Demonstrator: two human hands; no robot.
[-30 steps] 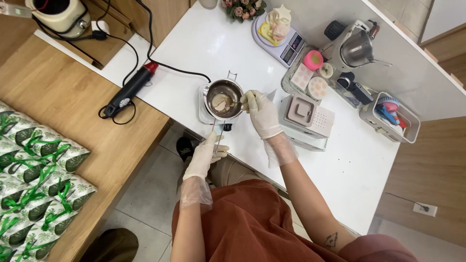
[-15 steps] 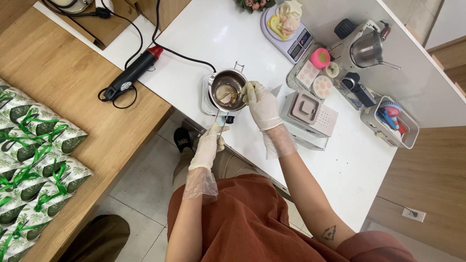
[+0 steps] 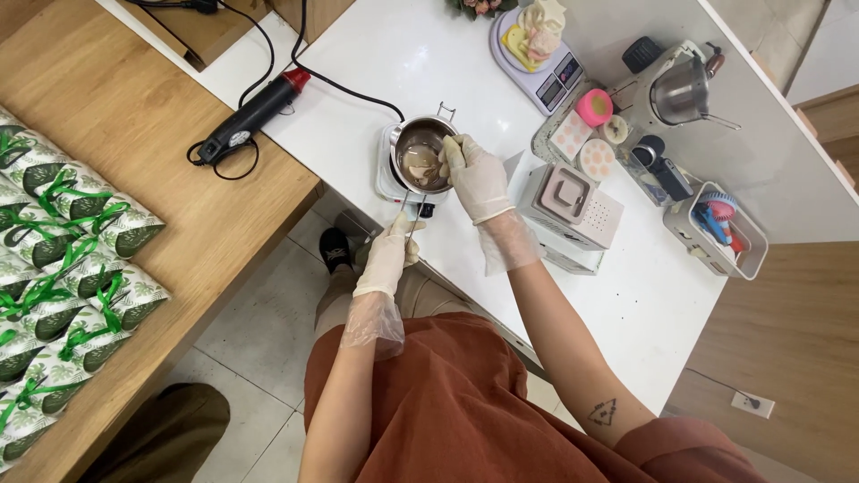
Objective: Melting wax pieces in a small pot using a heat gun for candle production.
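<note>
A small steel pot (image 3: 420, 156) holding pale brown chunks sits on a white warmer at the near edge of the white table (image 3: 626, 295). My gloved left hand (image 3: 386, 259) grips the pot's thin handle, which sticks out over the table edge. My gloved right hand (image 3: 476, 177) hovers over the pot's right rim, its fingers pinching a small stirring stick or scrap that dips into the contents; what it pinches is too small to name for sure.
A heat gun (image 3: 255, 112) with a black cord lies left of the pot. A white mould box (image 3: 573, 204), a scale with wax pieces (image 3: 537, 49), a steel kettle (image 3: 680, 89) and a tool tray (image 3: 716, 228) stand to the right. Wrapped green-ribboned packs (image 3: 63, 250) cover the wooden bench.
The view has shifted and the pot now sits nearer the frame's middle. Both hands stay at the pot, the left on its handle, the right above its rim.
</note>
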